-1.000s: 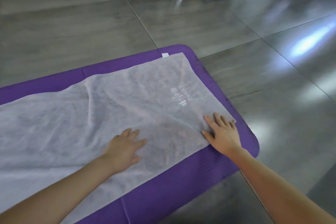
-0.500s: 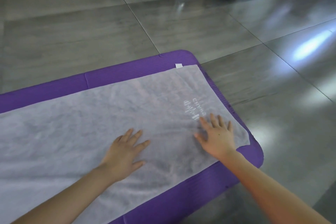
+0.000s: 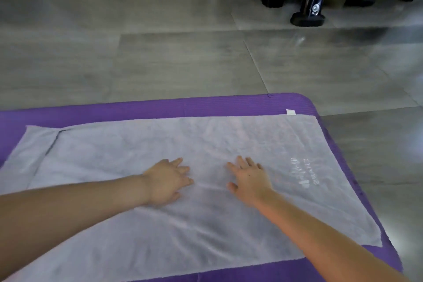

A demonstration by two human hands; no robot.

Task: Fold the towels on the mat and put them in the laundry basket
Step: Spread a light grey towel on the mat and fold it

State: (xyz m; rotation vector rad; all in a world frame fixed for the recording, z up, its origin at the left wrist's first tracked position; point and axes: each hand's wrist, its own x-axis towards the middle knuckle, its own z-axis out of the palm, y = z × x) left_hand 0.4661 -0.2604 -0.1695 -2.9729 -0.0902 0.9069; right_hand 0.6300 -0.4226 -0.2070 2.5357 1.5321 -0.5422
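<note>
A pale grey towel (image 3: pixel 128 151) lies spread flat over the purple mat (image 3: pixel 206 105), with white lettering near its right end and a small white tag at its far right corner. Its far left corner is folded over. My left hand (image 3: pixel 168 181) rests palm down on the middle of the towel, fingers straight. My right hand (image 3: pixel 248 177) lies flat on the towel just to the right of it, fingers spread. No laundry basket is in view.
Grey tiled floor (image 3: pixel 160 57) surrounds the mat on the far and right sides. Black equipment with a metal post and rubber foot (image 3: pixel 307 18) stands at the back right, well beyond the mat.
My right hand has slid left from the towel's right end toward the middle, now close to my left hand. The view has swung left, showing the folded-over left corner.
</note>
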